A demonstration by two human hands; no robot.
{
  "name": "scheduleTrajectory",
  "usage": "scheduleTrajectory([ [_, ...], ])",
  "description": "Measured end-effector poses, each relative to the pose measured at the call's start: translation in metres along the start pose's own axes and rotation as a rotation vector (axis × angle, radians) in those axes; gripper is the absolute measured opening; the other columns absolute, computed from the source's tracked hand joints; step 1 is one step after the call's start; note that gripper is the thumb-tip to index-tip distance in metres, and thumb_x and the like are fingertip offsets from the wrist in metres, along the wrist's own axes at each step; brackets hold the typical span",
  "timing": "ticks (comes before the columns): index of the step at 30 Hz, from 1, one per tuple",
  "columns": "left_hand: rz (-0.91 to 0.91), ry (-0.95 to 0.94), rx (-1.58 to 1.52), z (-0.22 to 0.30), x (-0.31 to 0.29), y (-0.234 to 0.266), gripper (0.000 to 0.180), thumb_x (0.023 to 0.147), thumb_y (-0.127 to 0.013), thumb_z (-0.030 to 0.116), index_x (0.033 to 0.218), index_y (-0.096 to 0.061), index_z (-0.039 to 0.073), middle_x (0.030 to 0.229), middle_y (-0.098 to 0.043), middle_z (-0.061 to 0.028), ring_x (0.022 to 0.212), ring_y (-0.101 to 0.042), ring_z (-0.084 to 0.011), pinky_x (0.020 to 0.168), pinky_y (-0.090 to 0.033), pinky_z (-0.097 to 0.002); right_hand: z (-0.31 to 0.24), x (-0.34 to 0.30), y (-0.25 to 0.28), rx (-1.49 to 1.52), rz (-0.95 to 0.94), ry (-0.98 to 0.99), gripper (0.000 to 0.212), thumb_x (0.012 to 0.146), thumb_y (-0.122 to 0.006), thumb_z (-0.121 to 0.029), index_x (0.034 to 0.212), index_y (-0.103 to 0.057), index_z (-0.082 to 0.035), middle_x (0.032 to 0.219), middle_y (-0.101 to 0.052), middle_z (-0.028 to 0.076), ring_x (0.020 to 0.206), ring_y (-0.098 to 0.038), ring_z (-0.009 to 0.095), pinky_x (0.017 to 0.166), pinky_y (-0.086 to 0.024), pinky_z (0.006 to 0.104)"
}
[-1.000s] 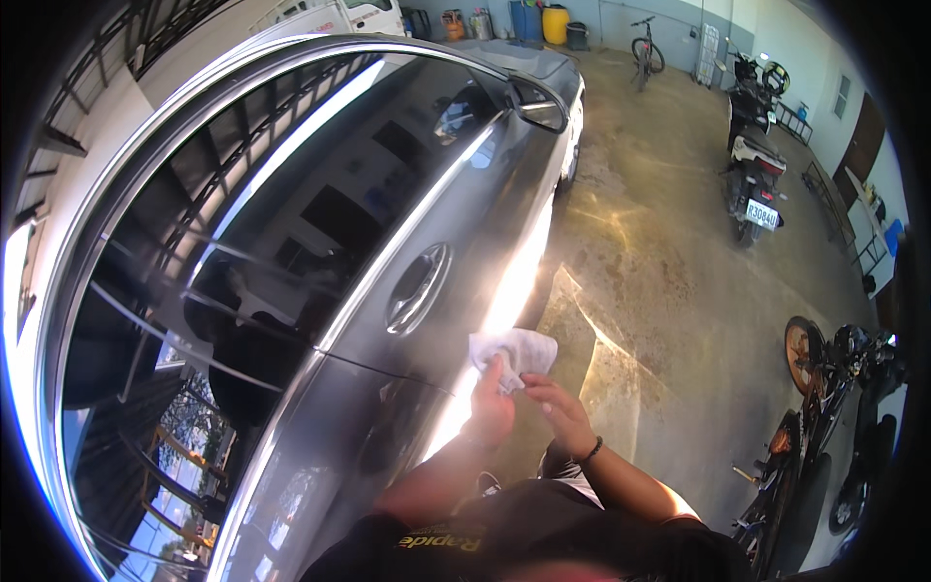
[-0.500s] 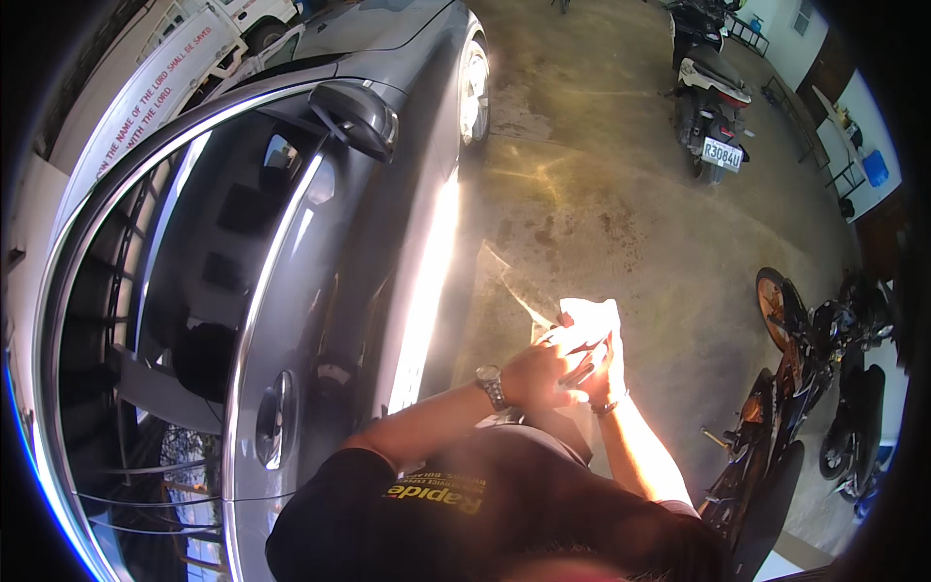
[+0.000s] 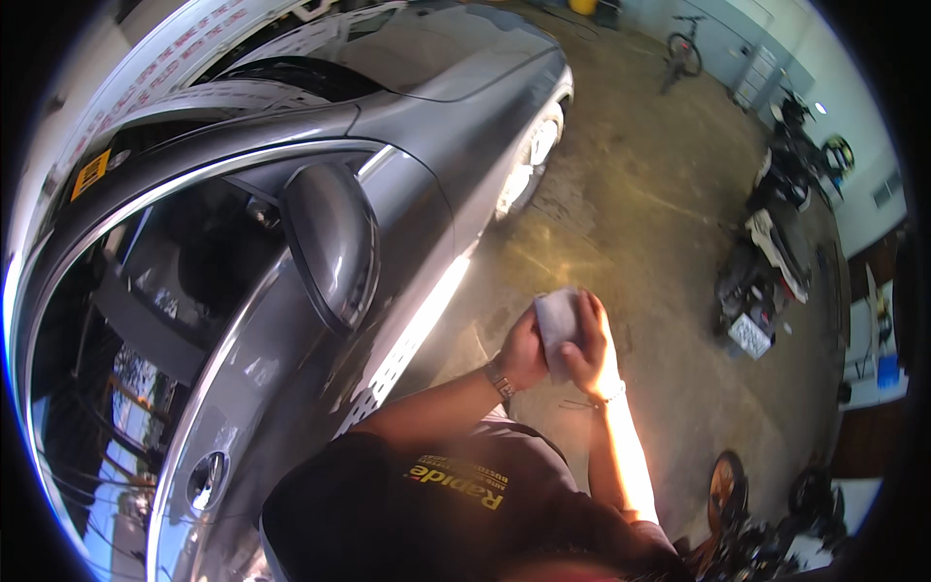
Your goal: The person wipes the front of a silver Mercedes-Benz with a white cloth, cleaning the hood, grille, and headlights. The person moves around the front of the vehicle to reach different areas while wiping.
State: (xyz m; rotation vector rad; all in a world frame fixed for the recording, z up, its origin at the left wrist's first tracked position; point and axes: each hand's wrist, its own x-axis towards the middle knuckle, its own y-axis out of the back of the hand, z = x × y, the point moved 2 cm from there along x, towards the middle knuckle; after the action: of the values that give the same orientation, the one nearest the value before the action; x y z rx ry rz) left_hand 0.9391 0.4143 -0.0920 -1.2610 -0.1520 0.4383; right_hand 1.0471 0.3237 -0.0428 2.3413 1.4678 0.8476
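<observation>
A pale, folded cloth (image 3: 559,328) is held between my two hands, in front of my torso. My left hand (image 3: 524,352) is closed on its left edge, with most of the fingers hidden behind it. On the other side, my right hand (image 3: 594,351) grips the cloth, thumb lying across its front. A metal watch is on my left wrist and a thin band on my right. Both hands are apart from the grey car (image 3: 402,209) to my left, whose side mirror (image 3: 337,247) is nearest.
The car's door handle (image 3: 208,480) and front wheel (image 3: 531,160) lie along its side. Parked at the right are a motorcycle (image 3: 766,262) and another with an orange wheel rim (image 3: 725,490). A bicycle (image 3: 685,50) leans by the far wall. Concrete floor (image 3: 650,252) runs between them.
My view has swung so that the car's front and the bicycle now show. The cloth, loosely bunched and bright before, is a compact folded pad now, and my hands have parted to its two sides.
</observation>
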Motion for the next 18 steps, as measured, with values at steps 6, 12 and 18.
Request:
scheduleTrajectory([
  [6,-0.259,0.179,-0.066,0.01,0.198,-0.057,0.074,0.102,-0.05,0.062,0.151,-0.047,0.005,0.143,-0.058,-0.0115,0.132,-0.055,-0.0223,0.111,-0.047,-0.0398,0.098,0.101,0.136,0.484,0.153,-0.59,0.062,0.104,-0.053,-0.042,0.149,-0.049,0.001,0.144,-0.058,0.013,0.132,-0.053,0.022,0.113,-0.04,0.0371],
  [12,-0.088,0.323,0.595,0.036,0.374,-0.059,0.059,0.103,-0.06,0.043,0.145,-0.051,0.003,0.133,-0.062,-0.01,0.121,-0.058,-0.0187,0.1,-0.051,-0.0371,0.211,0.246,0.186,0.47,-0.048,-0.675,0.058,0.102,-0.058,-0.036,0.146,-0.052,0.001,0.139,-0.06,0.013,0.127,-0.056,0.022,0.11,-0.042,0.0366],
  [18,0.022,0.229,0.794,0.067,0.53,-0.092,0.052,0.104,-0.059,0.038,0.142,-0.055,0.002,0.125,-0.065,-0.0088,0.109,-0.06,-0.017,0.093,-0.053,-0.0359,0.317,0.399,0.259,0.409,-0.271,-0.598,0.054,0.099,-0.063,-0.03,0.142,-0.054,0.001,0.135,-0.063,0.013,0.122,-0.058,0.021,0.107,-0.044,0.0361],
])
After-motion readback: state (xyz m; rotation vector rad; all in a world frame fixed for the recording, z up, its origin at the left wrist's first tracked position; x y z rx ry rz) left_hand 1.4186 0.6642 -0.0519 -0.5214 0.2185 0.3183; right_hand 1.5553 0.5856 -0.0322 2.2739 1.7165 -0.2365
